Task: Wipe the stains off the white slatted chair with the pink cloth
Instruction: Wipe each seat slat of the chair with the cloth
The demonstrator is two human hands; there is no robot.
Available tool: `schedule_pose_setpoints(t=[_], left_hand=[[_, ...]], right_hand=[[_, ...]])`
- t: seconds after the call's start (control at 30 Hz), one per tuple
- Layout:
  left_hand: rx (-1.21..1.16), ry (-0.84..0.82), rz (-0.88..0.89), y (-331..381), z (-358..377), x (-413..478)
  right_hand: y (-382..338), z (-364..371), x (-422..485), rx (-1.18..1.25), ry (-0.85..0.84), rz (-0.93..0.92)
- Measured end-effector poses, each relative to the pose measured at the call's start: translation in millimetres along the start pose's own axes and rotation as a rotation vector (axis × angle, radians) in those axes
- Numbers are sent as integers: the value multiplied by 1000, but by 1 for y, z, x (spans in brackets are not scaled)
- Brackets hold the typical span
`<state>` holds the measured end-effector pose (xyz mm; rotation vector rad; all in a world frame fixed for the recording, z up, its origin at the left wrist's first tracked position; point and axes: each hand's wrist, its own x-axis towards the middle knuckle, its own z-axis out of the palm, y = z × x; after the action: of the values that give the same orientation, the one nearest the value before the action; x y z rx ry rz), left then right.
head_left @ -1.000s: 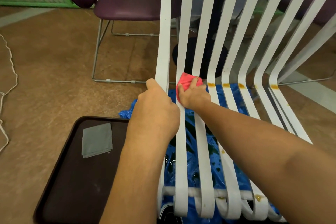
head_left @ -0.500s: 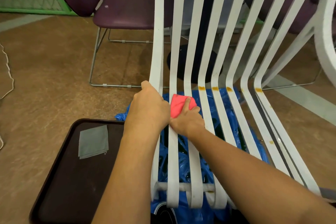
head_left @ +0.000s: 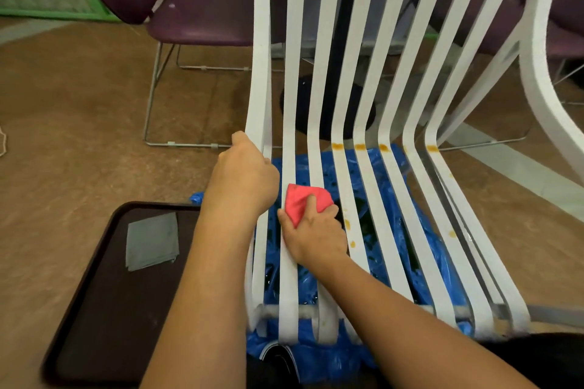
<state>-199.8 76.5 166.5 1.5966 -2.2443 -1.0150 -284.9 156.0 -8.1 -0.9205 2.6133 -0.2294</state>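
Clutched in the right hand [head_left: 313,234], the pink cloth [head_left: 305,200] has been drawn down the chair [head_left: 320,73], gripped by the left hand [head_left: 243,180]; other stains [head_left: 360,146] are left.

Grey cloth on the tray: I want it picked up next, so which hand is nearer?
Left. The left hand grips the chair slat right of the grey cloth; the right hand, holding the pink cloth, is farther right.

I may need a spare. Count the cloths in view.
2. The pink cloth is in the right hand on the chair slats; a grey cloth lies on the tray beside it. More could be hidden underneath.
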Motion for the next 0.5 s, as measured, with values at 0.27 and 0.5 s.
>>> schedule_pose_setpoints(t=[0.27,0.5], left_hand=[[-16,-6,-33,0,1,6],[-38,-8,-17,-6,5,12]], right_hand=[[-15,-11,67,38,-31,2],[-28,-45,130,-17,-112,-125]])
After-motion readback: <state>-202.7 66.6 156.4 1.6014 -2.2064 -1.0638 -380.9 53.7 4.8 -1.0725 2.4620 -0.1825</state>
